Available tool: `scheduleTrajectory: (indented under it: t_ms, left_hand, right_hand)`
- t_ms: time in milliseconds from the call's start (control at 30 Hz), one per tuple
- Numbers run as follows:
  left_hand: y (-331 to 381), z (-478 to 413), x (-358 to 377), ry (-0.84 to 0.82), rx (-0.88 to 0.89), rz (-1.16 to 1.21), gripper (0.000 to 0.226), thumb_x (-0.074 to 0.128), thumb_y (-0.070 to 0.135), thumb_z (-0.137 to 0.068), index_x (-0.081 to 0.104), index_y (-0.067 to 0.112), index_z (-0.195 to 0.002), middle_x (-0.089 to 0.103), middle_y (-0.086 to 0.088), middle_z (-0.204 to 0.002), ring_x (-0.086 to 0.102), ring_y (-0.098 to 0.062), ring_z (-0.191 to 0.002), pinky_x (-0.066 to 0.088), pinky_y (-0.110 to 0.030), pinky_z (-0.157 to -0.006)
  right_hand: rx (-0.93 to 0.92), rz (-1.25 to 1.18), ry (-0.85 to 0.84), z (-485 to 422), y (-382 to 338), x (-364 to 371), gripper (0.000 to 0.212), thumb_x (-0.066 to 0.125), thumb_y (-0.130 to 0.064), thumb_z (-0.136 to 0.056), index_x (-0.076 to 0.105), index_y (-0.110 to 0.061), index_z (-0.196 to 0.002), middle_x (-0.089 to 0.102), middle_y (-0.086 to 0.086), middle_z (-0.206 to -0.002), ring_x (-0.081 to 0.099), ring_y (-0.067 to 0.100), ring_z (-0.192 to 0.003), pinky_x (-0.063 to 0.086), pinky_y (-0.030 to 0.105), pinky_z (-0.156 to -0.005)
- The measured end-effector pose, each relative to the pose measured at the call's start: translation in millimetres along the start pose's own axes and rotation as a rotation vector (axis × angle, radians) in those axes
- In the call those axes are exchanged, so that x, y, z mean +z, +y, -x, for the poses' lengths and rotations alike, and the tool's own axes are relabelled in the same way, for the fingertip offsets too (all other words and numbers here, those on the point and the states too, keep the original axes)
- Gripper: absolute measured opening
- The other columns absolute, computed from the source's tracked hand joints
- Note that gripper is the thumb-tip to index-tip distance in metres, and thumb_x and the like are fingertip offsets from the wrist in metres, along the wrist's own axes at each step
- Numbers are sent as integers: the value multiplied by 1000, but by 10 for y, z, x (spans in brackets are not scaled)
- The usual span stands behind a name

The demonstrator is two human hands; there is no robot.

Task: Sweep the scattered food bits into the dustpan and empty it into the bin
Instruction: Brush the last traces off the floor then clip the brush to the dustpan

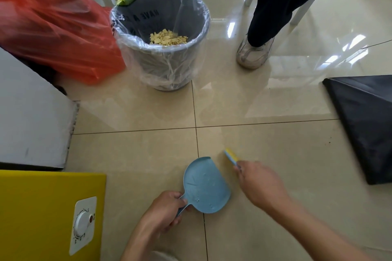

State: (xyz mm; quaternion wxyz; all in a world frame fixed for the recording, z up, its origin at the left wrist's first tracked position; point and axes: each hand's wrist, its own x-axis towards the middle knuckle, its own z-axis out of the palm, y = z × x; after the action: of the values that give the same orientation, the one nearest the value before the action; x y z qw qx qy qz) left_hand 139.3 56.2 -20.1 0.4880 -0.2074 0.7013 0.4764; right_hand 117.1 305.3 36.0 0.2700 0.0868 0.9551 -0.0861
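A small blue dustpan (204,186) rests low over the beige floor tiles, its pan looking bare. My left hand (167,207) grips its handle at the lower left. My right hand (257,182) is closed on a little brush (231,156) with a blue back and yellow bristles, held just right of the dustpan's far edge. Farther ahead stands a grey bin (169,63) lined with a clear plastic bag. Pale yellow food bits (167,38) lie in a heap at its bottom. No bits show on the floor around the dustpan.
A red plastic bag (57,34) leans left of the bin. A white box (31,116) and a yellow appliance with a dial (48,216) stand at the left. A black sheet (369,125) lies at the right. Another person's leg and shoe (254,53) stand right of the bin.
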Motion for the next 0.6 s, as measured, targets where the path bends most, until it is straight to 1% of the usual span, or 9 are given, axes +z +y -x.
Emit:
scheduleTrajectory:
  t_ms: [67, 133, 233, 267, 333, 367, 467, 533, 600]
  left_hand:
    - [20, -6, 12, 4, 1, 4, 29, 49, 23, -103, 75, 18, -91, 46, 1, -45, 31, -13, -36, 21, -21, -41]
    - [29, -14, 11, 15, 7, -10, 29, 51, 24, -102, 74, 18, -84, 47, -1, -45, 31, -14, -36, 20, -22, -41]
    - [21, -9, -19, 22, 18, -24, 29, 54, 24, -101, 74, 16, -81, 46, -2, -45, 31, -16, -36, 19, -22, -41]
    - [12, 0, -40, 20, 18, -18, 29, 54, 25, -101, 74, 15, -82, 46, -2, -45, 31, -15, -36, 20, -22, -41]
    - [-12, 15, -94, 24, 11, -5, 28, 53, 26, -102, 74, 15, -87, 47, 0, -45, 32, -13, -36, 20, -22, -40]
    - [-25, 22, -119, 30, 7, -3, 28, 52, 26, -103, 74, 16, -89, 47, 0, -45, 32, -13, -35, 20, -22, -40]
    - [-61, 54, -164, 31, 6, -8, 28, 51, 24, -104, 74, 16, -91, 47, 0, -45, 31, -13, -36, 20, -22, -40]
    - [-64, 73, -160, 32, 6, -18, 27, 50, 24, -103, 72, 14, -91, 46, 0, -44, 29, -14, -35, 19, -23, -40]
    - [-60, 76, -143, 33, 6, -28, 26, 50, 23, -103, 70, 15, -89, 45, 1, -42, 29, -14, -34, 19, -23, -41]
  right_hand:
    - [-59, -72, -81, 172, -243, 109, 30, 35, -40, -103, 58, -24, -93, 67, 6, -89, 66, 32, -84, 46, 36, -68]
    - [-116, -144, -140, 342, -441, 121, 31, 35, -42, -103, 50, -25, -82, 60, 0, -77, 62, 25, -72, 45, 37, -64]
    - [-158, -302, -133, 495, -521, -20, 37, 37, -47, -101, 53, -26, -75, 53, -5, -61, 50, 11, -55, 43, 33, -57]
    - [-155, -337, -120, 504, -497, -88, 37, 38, -48, -101, 55, -29, -75, 54, -5, -59, 50, 9, -52, 43, 30, -56]
    - [-117, -361, -53, 449, -384, -201, 33, 39, -47, -101, 62, -31, -84, 65, -6, -64, 59, 8, -57, 49, 32, -59]
    - [-87, -339, -1, 387, -297, -237, 32, 39, -46, -101, 62, -29, -86, 66, -4, -67, 62, 11, -61, 51, 36, -62]
    - [41, -169, 124, 171, -26, -256, 32, 38, -43, -102, 54, -26, -80, 61, -3, -67, 62, 21, -69, 49, 38, -62]
    - [122, -53, 135, 84, 96, -179, 32, 35, -43, -102, 58, -25, -88, 64, -2, -79, 65, 26, -78, 48, 36, -64]
    - [133, 26, 95, 67, 109, -37, 33, 35, -43, -103, 61, -24, -98, 69, 4, -90, 67, 30, -87, 49, 36, -69]
